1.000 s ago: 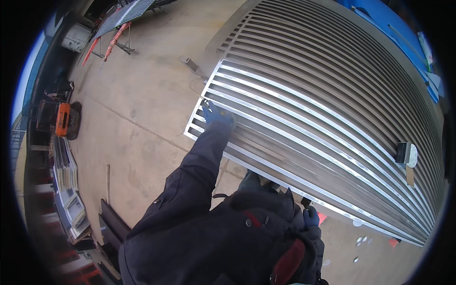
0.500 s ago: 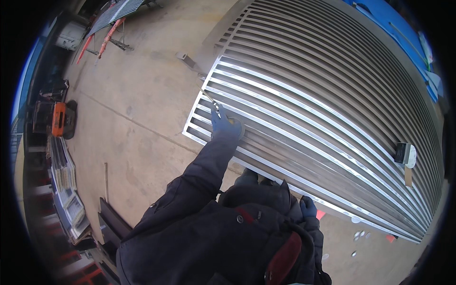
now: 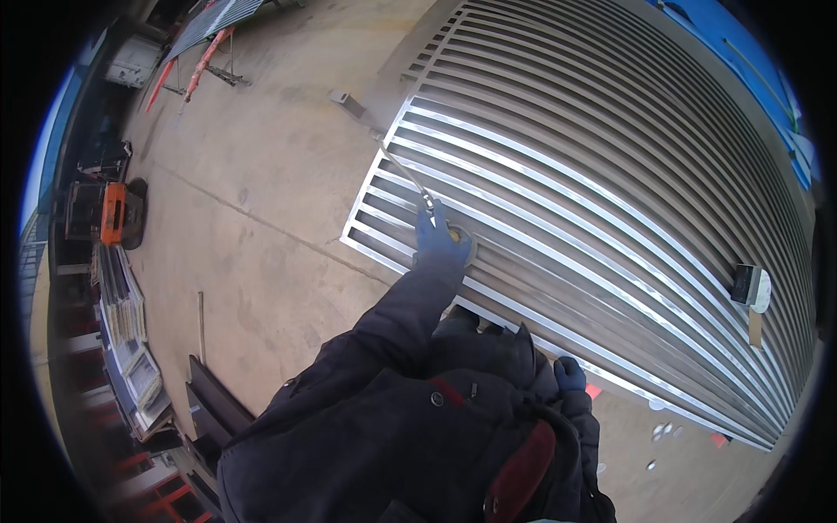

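The item under inspection, a slatted metal panel [image 3: 558,164], lies flat in front of the worker and runs out to the right, its near rail close against the worker's body.

Hands: well apart. The gloved left hand [image 3: 439,237] is clamped on a round, hose-fed tool, probably a disc sander [image 3: 455,235], over the slats towards the panel's left end. Its hose [image 3: 403,164] leads away past the panel's left edge. The gloved right hand [image 3: 569,375] is by the near rail with its fingers curled; whether it grips anything, I cannot tell.

Step in hand: judged to be surface dressing of the near slats. I cannot see the tool's working face, so its exact contact is unconfirmed. In my judgement, the next move calls for the pad held level along the slat, steady pressure, and the hose kept off the open gaps.

Condition: the left ends of the near slats, the left end rail and the near rail are bright and silvery. Slats right of the tool show a dull, brownish, dusty tone, with bright bands beyond them. The far slats are uniformly dull grey-brown; whether they belong to a second panel, I cannot confirm. Gaps look even, allowing for lens bend.

Noted: a black block [image 3: 743,283] sits on the right-hand slats, and a rectangular tube piece [image 3: 347,103] lies past the left edge.
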Tool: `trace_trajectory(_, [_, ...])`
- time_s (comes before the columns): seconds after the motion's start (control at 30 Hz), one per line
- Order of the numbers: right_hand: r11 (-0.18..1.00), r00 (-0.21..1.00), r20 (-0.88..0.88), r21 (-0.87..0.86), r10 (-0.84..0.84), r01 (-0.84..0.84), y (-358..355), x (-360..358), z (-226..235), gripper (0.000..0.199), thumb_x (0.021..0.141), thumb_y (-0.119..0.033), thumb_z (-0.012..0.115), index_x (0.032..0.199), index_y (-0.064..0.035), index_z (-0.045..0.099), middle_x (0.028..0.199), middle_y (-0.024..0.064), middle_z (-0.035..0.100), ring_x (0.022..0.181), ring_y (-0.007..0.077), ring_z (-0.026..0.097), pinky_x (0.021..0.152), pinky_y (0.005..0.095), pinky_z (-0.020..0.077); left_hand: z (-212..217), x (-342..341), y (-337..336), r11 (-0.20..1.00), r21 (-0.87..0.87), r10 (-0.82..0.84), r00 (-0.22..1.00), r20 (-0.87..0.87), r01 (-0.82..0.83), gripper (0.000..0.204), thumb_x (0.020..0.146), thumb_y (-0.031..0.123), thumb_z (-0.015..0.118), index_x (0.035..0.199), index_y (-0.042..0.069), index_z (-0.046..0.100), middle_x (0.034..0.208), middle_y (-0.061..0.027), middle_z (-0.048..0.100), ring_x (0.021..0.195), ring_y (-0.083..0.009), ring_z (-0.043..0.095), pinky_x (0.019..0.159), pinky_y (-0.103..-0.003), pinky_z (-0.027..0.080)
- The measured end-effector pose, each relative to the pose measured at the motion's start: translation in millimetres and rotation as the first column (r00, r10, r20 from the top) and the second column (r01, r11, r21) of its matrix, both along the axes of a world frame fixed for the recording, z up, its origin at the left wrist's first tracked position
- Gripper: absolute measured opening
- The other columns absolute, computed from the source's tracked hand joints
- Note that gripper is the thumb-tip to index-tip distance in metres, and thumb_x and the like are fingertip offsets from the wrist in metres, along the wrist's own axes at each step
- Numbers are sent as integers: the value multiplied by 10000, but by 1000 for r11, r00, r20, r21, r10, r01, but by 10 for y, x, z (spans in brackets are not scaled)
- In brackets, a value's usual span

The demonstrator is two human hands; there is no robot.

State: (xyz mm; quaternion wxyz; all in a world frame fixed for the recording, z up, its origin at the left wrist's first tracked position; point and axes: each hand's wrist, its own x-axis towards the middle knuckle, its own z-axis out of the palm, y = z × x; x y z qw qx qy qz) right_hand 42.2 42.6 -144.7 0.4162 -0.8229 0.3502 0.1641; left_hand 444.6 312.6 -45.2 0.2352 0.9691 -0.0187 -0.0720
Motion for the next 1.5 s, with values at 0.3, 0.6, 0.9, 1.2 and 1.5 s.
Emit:
trace_trajectory(0.3, [981, 981, 46, 55, -189, 186, -46, -479, -64, 270, 922, -335, 688, 1067, -108, 705, 1008, 108, 738, 946, 246, 706, 854, 360, 535, 76, 793, 675, 975, 34, 218, 976, 22, -219, 911, 837, 314, 722, 1558, 0, 261, 1598, -316, 174, 1492, -442, 228, 1208, -437, 303])
trace_trajectory(0.6, [990, 980, 151, 70, -132, 122, -36, -132, -3, 259, 919, -322, 688, 1059, -104, 698, 964, 110, 737, 910, 253, 717, 827, 376, 546, -57, 51, 138, 994, -20, 110, 993, 53, -109, 890, 805, 320, 721, 1544, 28, 319, 1598, -307, 186, 1483, -454, 239, 1190, -472, 331])
trace_trajectory(0.9, [971, 973, -1, 62, -230, 230, -36, -512, 21, 270, 918, -341, 693, 1043, -101, 701, 921, 90, 734, 878, 243, 710, 816, 371, 546, 45, 525, 523, 969, 98, 228, 974, -3, -227, 942, 830, 313, 723, 1591, 61, 229, 1612, -285, 171, 1483, -406, 284, 1187, -389, 350])
trace_trajectory(1.2, [991, 982, 144, 62, -125, 118, -65, -226, -1, 263, 919, -328, 690, 1045, -98, 700, 954, 101, 738, 914, 250, 714, 825, 376, 542, -28, 110, 123, 991, -120, 66, 996, 65, -58, 888, 755, 218, 801, 1521, 43, 387, 1586, -267, 215, 1470, -395, 295, 1158, -402, 384])
trace_trajectory(1.5, [940, 948, 37, 151, -315, 306, 21, -603, -36, 226, 934, -312, 679, 1023, -106, 706, 921, 62, 724, 871, 171, 686, 818, 322, 529, 122, 183, 58, 996, 2, 93, 994, 54, -94, 879, 829, 268, 743, 1558, 41, 306, 1580, -301, 218, 1440, -423, 339, 1155, -433, 391])
